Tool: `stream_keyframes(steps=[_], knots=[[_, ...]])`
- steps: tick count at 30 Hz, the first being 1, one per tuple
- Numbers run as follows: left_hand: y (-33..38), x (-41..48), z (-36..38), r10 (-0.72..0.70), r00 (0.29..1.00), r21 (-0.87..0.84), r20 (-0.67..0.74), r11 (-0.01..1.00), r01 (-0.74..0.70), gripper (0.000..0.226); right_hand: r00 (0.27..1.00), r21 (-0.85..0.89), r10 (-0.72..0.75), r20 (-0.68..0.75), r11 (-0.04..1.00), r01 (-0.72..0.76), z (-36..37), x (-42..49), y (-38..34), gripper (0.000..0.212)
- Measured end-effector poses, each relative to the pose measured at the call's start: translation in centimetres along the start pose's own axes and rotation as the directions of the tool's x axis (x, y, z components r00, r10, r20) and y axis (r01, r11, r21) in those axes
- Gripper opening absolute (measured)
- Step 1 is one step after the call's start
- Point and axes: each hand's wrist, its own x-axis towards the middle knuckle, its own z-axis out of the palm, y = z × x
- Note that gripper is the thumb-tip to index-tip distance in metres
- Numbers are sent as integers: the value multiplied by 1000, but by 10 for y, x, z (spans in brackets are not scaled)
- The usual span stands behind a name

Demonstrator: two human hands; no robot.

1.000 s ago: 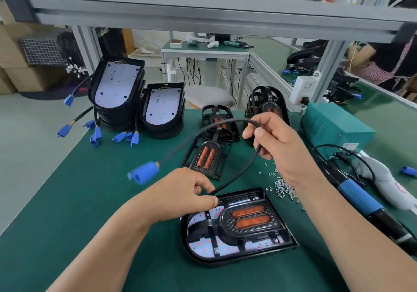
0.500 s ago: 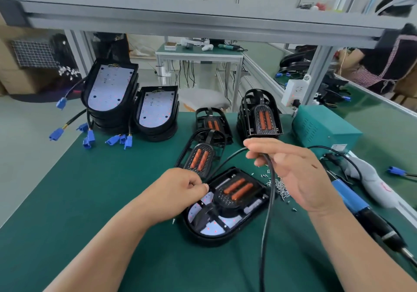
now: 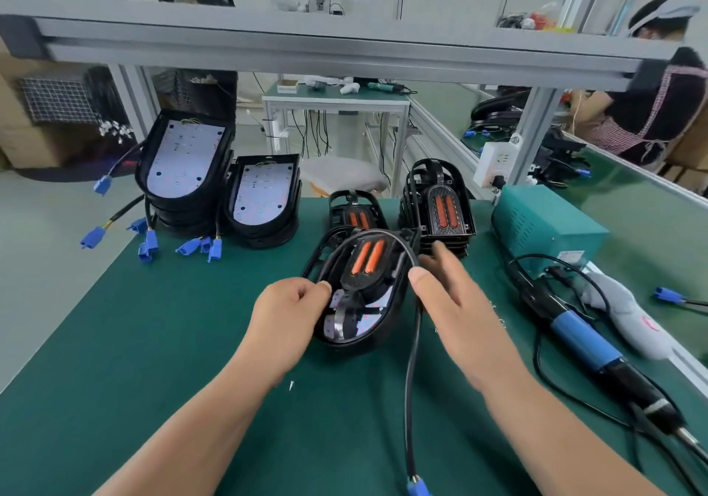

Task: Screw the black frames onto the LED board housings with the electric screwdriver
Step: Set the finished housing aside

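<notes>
Green mat [image 3: 153, 342]; left hand [image 3: 285, 315] grips housing [image 3: 373, 323], hiding its edge; right hand [image 3: 459, 315] blurred.

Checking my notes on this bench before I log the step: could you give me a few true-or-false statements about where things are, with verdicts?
1. The electric screwdriver lies on the green mat, unheld. True.
2. The left hand grips the framed housing by its edge. True.
3. The housing's cable ends in a red connector. False: the connector is blue.
4. The stacks of bare LED board housings stand beside the teal box. False: they stand at the far left, and the box is on the right.
</notes>
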Motion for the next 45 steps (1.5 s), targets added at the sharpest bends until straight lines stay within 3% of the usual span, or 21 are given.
stream_keyframes(steps=[7,11,15,19,23,28,31,34,39,45], knots=[[2,2,5,-19,982,-56,-189,998,9,49,958,341,91,272,922,-185,29,-16,-6,61],[2,0,6,-12,977,-75,-211,997,-4,43,905,469,62,421,839,-275,35,-19,-12,60],[2,-1,5,33,986,-107,-165,993,-51,35,943,555,38,330,800,-226,31,-17,-11,42],[5,-4,6,29,996,-228,-81,973,-47,37,970,564,89,225,800,-204,29,-12,-5,46],[8,-7,6,85,996,-297,-32,951,-91,54,980,591,112,162,785,-187,25,-7,0,44],[12,-15,5,166,985,-430,57,894,-126,79,995,596,62,84,797,-100,18,-5,1,13],[13,-15,5,155,983,-534,97,842,-80,65,998,618,60,30,783,-66,10,-4,1,11],[9,-8,6,25,996,-531,86,847,24,40,998,624,59,-31,781,-27,-4,-3,0,12],[-6,6,1,-123,986,-402,115,902,160,31,968,685,155,-195,728,21,-40,-4,10,39],[-9,6,-5,-89,976,-151,197,981,120,36,911,678,179,-371,723,134,-97,-15,12,19]])
